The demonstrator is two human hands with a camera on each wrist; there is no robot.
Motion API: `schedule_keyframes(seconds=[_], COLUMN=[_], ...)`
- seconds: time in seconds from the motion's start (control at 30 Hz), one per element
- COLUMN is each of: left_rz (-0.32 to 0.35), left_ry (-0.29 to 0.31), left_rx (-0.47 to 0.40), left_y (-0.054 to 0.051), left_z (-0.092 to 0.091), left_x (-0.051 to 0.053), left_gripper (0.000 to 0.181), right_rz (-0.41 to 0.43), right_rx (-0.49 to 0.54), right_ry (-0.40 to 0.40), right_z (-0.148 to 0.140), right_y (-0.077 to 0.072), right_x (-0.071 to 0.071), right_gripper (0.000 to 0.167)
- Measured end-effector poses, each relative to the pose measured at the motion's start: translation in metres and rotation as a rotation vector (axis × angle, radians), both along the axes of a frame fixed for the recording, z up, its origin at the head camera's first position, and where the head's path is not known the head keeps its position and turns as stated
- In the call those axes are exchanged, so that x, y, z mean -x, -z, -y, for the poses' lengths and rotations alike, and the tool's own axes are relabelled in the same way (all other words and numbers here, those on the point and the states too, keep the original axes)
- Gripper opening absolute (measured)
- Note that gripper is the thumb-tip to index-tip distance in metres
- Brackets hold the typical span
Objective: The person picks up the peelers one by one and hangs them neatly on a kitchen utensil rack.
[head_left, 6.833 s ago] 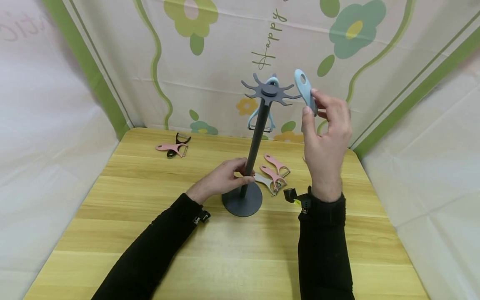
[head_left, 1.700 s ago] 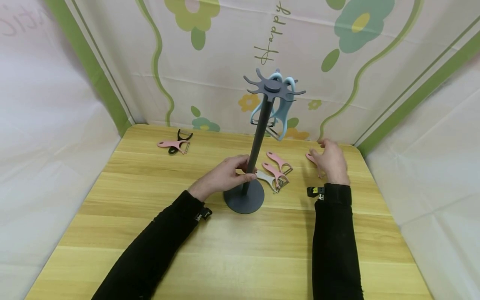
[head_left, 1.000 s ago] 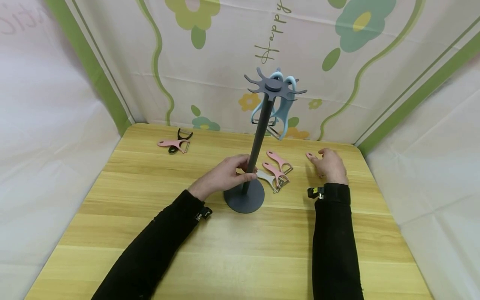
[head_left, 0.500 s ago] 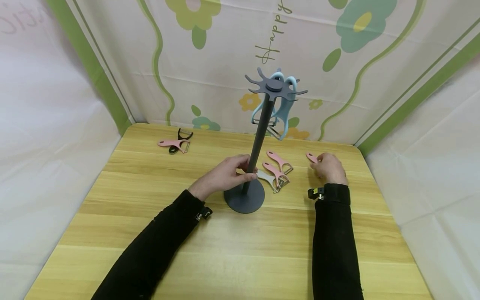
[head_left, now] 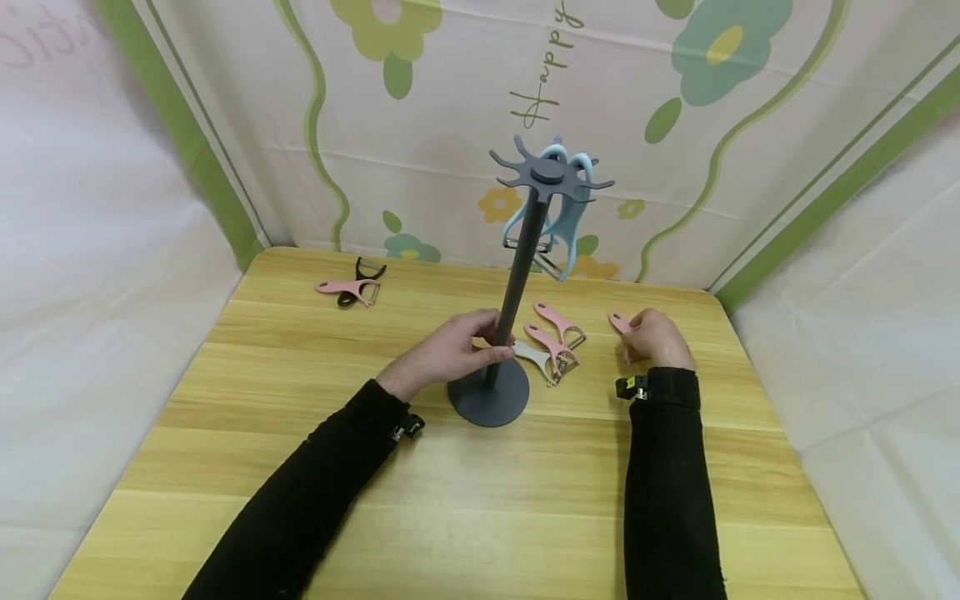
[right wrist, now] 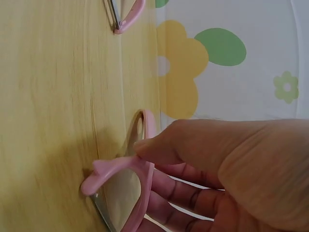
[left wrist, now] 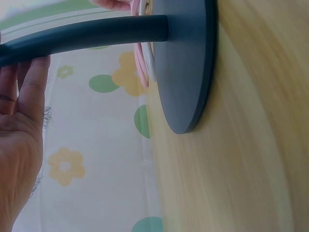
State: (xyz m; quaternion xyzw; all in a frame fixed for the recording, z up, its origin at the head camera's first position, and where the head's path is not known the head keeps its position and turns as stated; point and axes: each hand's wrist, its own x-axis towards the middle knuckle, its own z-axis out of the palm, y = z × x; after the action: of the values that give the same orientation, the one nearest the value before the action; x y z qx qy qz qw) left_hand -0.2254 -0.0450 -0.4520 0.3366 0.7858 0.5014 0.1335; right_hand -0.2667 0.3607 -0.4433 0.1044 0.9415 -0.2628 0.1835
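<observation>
A dark grey stand has an upright pole [head_left: 516, 283], a round base [head_left: 489, 402] and a top of curved hooks [head_left: 547, 172]. Two light blue peelers [head_left: 572, 221] hang from its back and right hooks. My left hand [head_left: 450, 350] grips the pole low down, thumb in front; the left wrist view shows the fingers [left wrist: 33, 92] against it. At the right of the table, my right hand [head_left: 658, 340] pinches a pink peeler [head_left: 619, 323] between thumb and fingers. In the right wrist view that peeler [right wrist: 145, 181] is tilted close to the tabletop, its blade end towards the camera.
Right of the base lie two pink peelers [head_left: 555, 318] and a white peeler [head_left: 531, 353], partly overlapping. A pink peeler [head_left: 341, 287] crosses a black peeler [head_left: 347, 298] at the back left. A patterned cloth [head_left: 435, 125] stands behind the wooden table [head_left: 300, 400].
Since the earliest frame, the second blue peeler has gone from my right hand onto a hook. My right hand has moved down to the pink peeler, which has since shifted slightly left.
</observation>
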Motion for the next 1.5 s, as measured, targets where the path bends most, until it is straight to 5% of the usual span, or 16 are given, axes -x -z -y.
schedule_keyframes(seconds=[0.23, 0.5, 1.5], left_rz=[0.008, 0.006, 0.002], left_ry=[-0.001, -0.001, 0.004], left_rx=[-0.001, -0.001, -0.001], left_y=[0.0, 0.0, -0.001], left_z=[0.0, 0.0, 0.002], left_x=[0.0, 0.0, -0.001], left_gripper=[0.02, 0.02, 0.021], right_rz=[-0.017, -0.103, -0.782], right_rx=[-0.018, -0.012, 0.028], right_ry=[0.001, -0.008, 0.057], right_z=[0.004, 0.009, 0.071], right_y=[-0.01, -0.025, -0.095], right_x=[-0.004, -0.007, -0.048], right_gripper=[0.067, 0.059, 0.05])
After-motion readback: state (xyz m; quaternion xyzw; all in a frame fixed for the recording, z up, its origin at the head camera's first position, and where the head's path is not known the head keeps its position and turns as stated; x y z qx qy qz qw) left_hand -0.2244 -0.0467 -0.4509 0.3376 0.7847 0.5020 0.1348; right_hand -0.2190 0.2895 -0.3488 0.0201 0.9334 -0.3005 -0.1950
